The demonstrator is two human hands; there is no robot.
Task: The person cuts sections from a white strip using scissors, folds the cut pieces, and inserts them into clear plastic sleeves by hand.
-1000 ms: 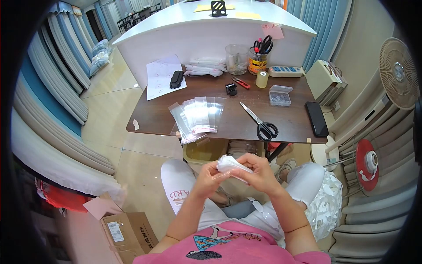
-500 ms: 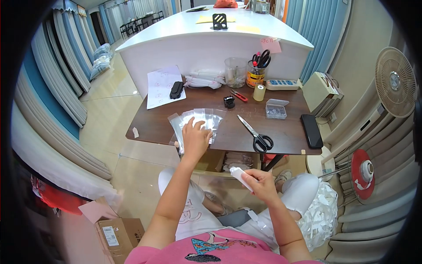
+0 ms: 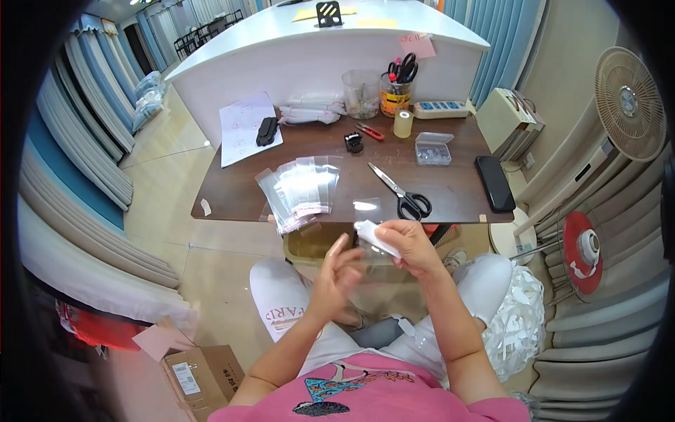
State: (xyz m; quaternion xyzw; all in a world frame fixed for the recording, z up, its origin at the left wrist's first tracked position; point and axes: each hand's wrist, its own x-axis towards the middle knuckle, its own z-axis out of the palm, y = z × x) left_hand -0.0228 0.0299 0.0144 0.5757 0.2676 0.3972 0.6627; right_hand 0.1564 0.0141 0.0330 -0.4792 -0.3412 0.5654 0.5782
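My right hand [image 3: 410,247] is closed on a small white folded packet [image 3: 376,238], which points up and left from its fingers. Right behind the packet a clear plastic bag [image 3: 367,208] stands up past it, in front of the table edge. My left hand [image 3: 339,278] is beside the bag, its fingers raised and partly smeared by motion; whether they grip the bag I cannot make out. More clear bags [image 3: 301,186] lie fanned out at the table's front left. Scissors [image 3: 404,195] with black handles lie just beyond my right hand.
The brown table [image 3: 450,186] carries a phone [image 3: 495,184], a small clear box [image 3: 433,150], a tape roll [image 3: 403,124], a red-handled cutter [image 3: 370,131] and white packets [image 3: 313,110]. Below its edge is an open drawer [image 3: 309,243]. A fan [image 3: 628,102] stands right.
My left hand has drawn back from the fanned bags towards my right hand. A single clear bag now shows between the hands. My right hand has risen a little, still with the white packet.
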